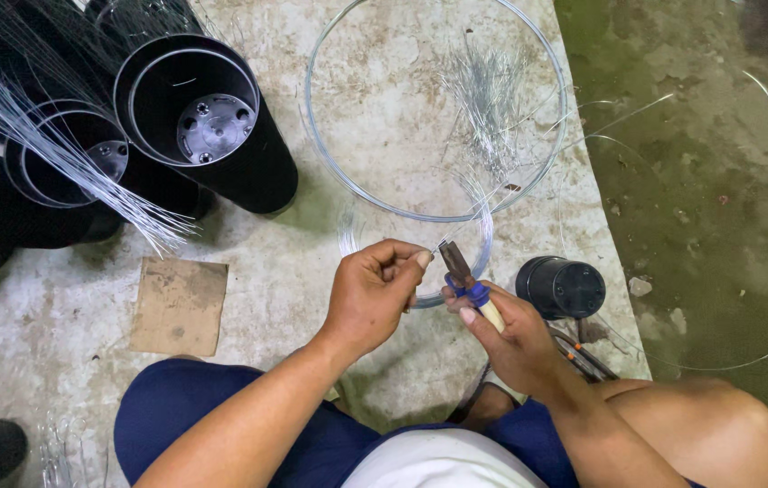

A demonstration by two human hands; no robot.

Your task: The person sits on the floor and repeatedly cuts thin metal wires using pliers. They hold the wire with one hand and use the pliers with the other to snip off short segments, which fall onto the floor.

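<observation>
My left hand (371, 294) is closed around a small coil of thin silver wire (483, 237), pinching it near the thumb. My right hand (512, 336) grips a pair of rusty pliers (462, 272) with blue and cream handles; the jaws point up toward the wire, right beside my left thumb. A large hoop of wire (334, 172) lies on the concrete just beyond both hands, with a heap of short cut wire pieces (489, 99) inside it.
Two black plastic pots (248, 172) stand at upper left, with a bundle of straight wires (68, 158) across one. A small upturned black pot (561, 286) sits by my right hand. A cardboard scrap (179, 305) lies left. Mossy ground (709, 181) borders the slab's right edge.
</observation>
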